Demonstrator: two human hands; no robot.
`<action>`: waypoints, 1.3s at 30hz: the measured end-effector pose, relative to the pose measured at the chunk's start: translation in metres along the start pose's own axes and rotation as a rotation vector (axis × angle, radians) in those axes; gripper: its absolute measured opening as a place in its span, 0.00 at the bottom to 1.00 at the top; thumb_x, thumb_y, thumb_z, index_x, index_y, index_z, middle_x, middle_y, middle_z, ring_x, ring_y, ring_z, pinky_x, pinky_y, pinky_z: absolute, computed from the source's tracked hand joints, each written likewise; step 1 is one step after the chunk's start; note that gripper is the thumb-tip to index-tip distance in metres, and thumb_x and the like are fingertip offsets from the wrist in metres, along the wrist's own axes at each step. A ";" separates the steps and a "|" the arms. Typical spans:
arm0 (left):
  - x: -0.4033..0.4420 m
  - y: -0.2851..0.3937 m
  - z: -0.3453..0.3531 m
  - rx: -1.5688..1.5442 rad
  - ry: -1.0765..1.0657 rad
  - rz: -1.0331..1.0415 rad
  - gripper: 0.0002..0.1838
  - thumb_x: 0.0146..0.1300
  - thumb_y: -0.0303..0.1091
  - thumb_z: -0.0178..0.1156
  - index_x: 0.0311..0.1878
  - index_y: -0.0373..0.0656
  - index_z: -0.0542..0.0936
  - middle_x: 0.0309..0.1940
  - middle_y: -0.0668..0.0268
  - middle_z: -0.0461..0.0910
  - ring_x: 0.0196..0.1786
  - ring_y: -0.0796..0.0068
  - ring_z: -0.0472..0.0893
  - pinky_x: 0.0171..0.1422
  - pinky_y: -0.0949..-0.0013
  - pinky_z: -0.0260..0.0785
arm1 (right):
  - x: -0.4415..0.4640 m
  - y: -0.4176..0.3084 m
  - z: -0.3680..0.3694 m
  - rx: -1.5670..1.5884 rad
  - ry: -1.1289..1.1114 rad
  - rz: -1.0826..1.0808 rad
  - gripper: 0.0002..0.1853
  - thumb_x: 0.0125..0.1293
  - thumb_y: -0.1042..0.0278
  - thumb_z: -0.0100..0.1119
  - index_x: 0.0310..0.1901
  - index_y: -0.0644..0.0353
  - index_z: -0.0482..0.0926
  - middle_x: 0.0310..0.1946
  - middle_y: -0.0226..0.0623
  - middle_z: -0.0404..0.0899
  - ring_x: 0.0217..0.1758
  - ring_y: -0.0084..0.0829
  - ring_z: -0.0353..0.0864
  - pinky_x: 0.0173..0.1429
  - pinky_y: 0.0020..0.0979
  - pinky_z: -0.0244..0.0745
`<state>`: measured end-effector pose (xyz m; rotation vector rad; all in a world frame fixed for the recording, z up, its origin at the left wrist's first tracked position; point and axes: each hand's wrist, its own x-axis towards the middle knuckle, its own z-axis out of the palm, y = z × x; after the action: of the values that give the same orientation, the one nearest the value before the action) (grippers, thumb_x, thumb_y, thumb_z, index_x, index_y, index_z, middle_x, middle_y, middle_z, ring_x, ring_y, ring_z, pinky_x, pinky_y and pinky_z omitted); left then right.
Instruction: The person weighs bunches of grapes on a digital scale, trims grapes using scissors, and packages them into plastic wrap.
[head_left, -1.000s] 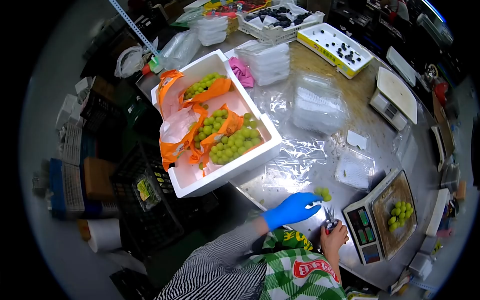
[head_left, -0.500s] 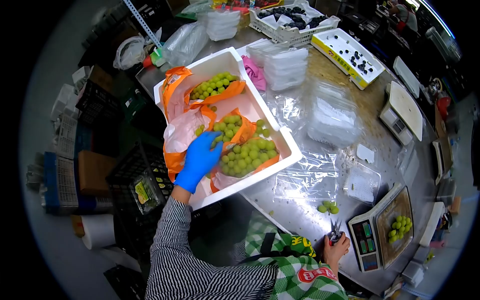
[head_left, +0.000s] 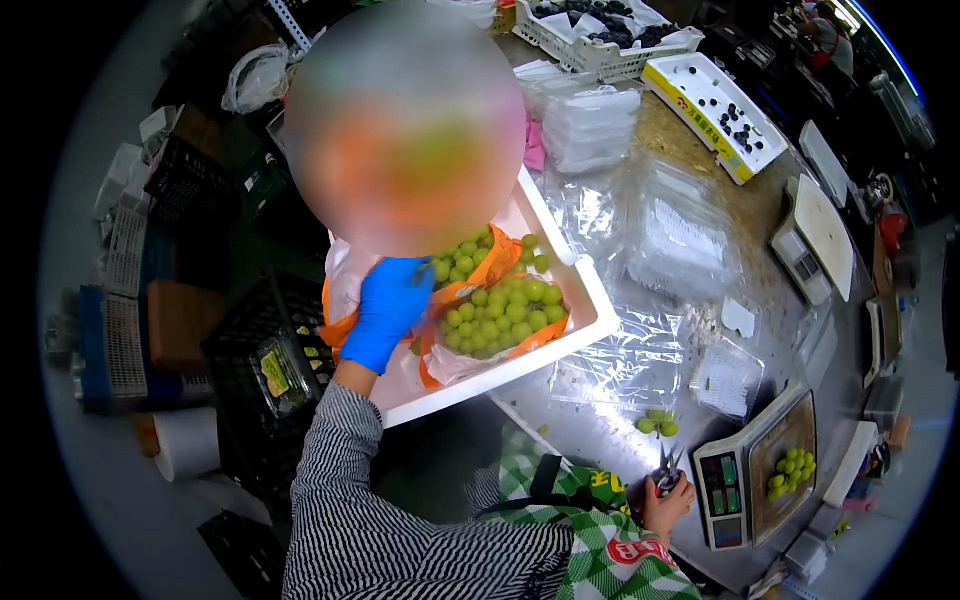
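My left hand point(head_left: 390, 312), in a blue glove, reaches into a white foam box point(head_left: 597, 305), beside green grapes point(head_left: 510, 315). Its fingertips are smeared and partly covered by a blurred patch, so their grip cannot be made out. Another bunch of grapes point(head_left: 462, 265) lies just beyond in an orange wrapper point(head_left: 500, 258). Bare, my right hand point(head_left: 668, 506) is closed around a pair of snips point(head_left: 667, 472), blades pointing away from me, over the metal table's edge. A few loose grapes point(head_left: 657, 424) lie beyond the blades. To the right, a small bunch point(head_left: 792, 472) rests on a scale point(head_left: 727, 490).
Stacks of clear plastic clamshells point(head_left: 685, 235) and plastic sheets point(head_left: 620, 360) cover the middle of the table. A second scale point(head_left: 812, 235) stands at right. At the back are a dark-fruit crate point(head_left: 600, 58) and a yellow-white tray point(head_left: 715, 115). A black crate point(head_left: 265, 350) sits lower left.
My view has shifted slightly, and a round blur now covers the far part of the box. My left hand stays among the grapes; my right hand still holds the snips.
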<state>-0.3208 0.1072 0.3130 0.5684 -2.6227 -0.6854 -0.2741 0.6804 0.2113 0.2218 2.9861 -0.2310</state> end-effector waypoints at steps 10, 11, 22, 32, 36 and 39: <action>-0.006 -0.027 -0.040 0.729 -0.201 -0.172 0.43 0.47 0.46 0.70 0.68 0.45 0.66 0.61 0.45 0.69 0.62 0.49 0.71 0.61 0.51 0.67 | 0.003 0.002 0.000 0.014 -0.002 0.011 0.42 0.49 0.45 0.70 0.61 0.62 0.66 0.53 0.46 0.66 0.59 0.49 0.63 0.59 0.50 0.57; -0.006 -0.022 -0.041 0.808 -0.220 -0.185 0.46 0.47 0.45 0.70 0.71 0.46 0.62 0.63 0.45 0.69 0.64 0.49 0.70 0.62 0.51 0.68 | 0.004 0.002 0.000 0.023 0.003 0.004 0.42 0.49 0.45 0.70 0.61 0.61 0.66 0.52 0.46 0.66 0.59 0.49 0.63 0.58 0.50 0.57; 0.006 -0.065 -0.034 0.693 -0.170 -0.208 0.46 0.48 0.36 0.68 0.72 0.49 0.58 0.64 0.46 0.65 0.44 0.47 0.82 0.45 0.58 0.76 | 0.002 0.008 0.000 0.148 0.105 -0.058 0.40 0.46 0.46 0.72 0.58 0.60 0.68 0.50 0.44 0.67 0.57 0.47 0.64 0.58 0.50 0.54; -0.014 0.064 -0.011 0.319 0.037 0.349 0.17 0.57 0.33 0.64 0.49 0.35 0.80 0.58 0.46 0.74 0.56 0.45 0.76 0.61 0.53 0.67 | 0.013 0.031 0.006 0.292 0.163 -0.213 0.36 0.43 0.47 0.71 0.51 0.60 0.72 0.43 0.44 0.69 0.49 0.45 0.67 0.50 0.49 0.58; -0.031 0.129 0.000 0.186 -0.053 0.411 0.15 0.61 0.26 0.59 0.51 0.35 0.79 0.56 0.49 0.75 0.57 0.49 0.75 0.63 0.57 0.65 | 0.013 0.030 -0.010 0.216 0.059 -0.118 0.34 0.48 0.46 0.69 0.51 0.61 0.71 0.47 0.44 0.69 0.51 0.45 0.68 0.52 0.50 0.59; -0.049 0.183 0.011 0.167 -0.130 0.465 0.15 0.61 0.24 0.59 0.51 0.35 0.80 0.56 0.51 0.76 0.58 0.53 0.75 0.63 0.59 0.65 | 0.012 0.024 -0.015 0.234 0.049 -0.041 0.36 0.50 0.45 0.68 0.53 0.63 0.70 0.49 0.44 0.68 0.51 0.45 0.68 0.52 0.50 0.58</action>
<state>-0.3361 0.2805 0.3882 -0.0550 -2.7990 -0.3692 -0.2841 0.7085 0.2211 0.1923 3.0096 -0.5897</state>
